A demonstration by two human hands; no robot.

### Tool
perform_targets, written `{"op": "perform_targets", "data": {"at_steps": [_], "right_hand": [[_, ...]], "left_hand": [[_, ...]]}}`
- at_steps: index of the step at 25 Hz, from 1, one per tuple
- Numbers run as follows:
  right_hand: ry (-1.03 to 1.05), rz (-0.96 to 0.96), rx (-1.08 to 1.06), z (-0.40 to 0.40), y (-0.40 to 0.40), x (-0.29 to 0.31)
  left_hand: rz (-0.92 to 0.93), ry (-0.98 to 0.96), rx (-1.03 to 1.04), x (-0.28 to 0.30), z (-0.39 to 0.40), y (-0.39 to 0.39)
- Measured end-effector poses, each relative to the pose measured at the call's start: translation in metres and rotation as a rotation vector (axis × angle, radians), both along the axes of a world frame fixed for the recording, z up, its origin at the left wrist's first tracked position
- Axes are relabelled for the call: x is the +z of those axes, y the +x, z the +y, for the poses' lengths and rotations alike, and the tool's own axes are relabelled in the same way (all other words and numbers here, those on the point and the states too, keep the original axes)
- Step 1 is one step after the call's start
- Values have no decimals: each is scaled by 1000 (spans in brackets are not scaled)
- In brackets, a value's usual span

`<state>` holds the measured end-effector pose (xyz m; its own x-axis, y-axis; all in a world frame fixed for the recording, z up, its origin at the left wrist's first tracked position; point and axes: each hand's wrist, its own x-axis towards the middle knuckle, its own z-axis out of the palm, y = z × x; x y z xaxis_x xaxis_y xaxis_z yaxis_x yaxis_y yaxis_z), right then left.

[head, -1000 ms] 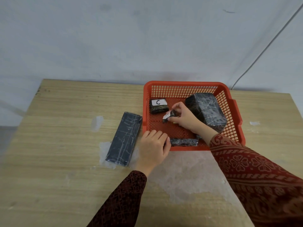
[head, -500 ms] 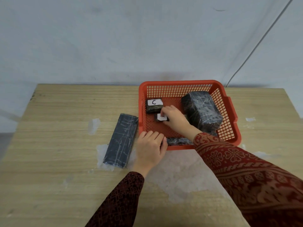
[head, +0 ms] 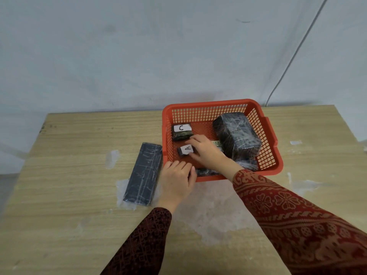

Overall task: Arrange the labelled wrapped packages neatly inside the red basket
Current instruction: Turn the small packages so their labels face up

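The red basket (head: 206, 105) stands on the wooden table, right of centre. Inside it, a small dark package labelled C (head: 182, 132) lies at the back left. In front of it sits a small package labelled A (head: 186, 150), gripped by my right hand (head: 206, 151). A large dark wrapped block (head: 236, 133) fills the basket's right side. Another dark package (head: 206, 172) lies along the front wall. My left hand (head: 176, 179) grips the basket's front left corner. A long flat dark package (head: 144, 173) lies on the table left of the basket.
A green-printed item (head: 216, 143) shows partly between my right hand and the large block. A cable (head: 294, 56) runs down the wall behind the table. Pale tape patches (head: 112, 158) mark the tabletop.
My right hand has brought the small package leftward and turned it, so its label A now faces up in front of package C. My left hand has stayed on the basket.
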<state>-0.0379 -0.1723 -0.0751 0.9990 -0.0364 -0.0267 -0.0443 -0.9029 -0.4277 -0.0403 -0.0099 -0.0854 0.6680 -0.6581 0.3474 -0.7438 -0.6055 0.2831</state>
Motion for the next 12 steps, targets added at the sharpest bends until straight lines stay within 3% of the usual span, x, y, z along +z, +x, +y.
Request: {"op": "perform_targets", "data": {"at_steps": [7,12], "right_hand": [[-162,-84,-111,-42,-55,15],[-197,31,-313,-79,-82,12]], "left_hand": [[101,24,32,5,-3,1],[305,66,92,16,-10,0]]}}
